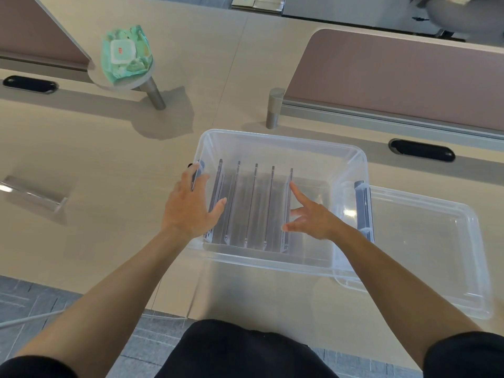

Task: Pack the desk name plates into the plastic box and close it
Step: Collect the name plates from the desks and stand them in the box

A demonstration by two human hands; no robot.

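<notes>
A person in short black sleeves (463,356) and black trousers (240,350) shows bare forearms and hands.

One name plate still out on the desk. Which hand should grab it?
Left. The loose name plate lies on the desk to the left of the box, on the left hand side; the right hand would have to cross over.

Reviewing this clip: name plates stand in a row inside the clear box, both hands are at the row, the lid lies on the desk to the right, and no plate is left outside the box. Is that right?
Not quite. The head view shows one name plate outside the plastic box, lying on the desk at far left. The rest holds: plates in the box stand in a row, left hand and right hand are at it, lid lies to the right.
</notes>
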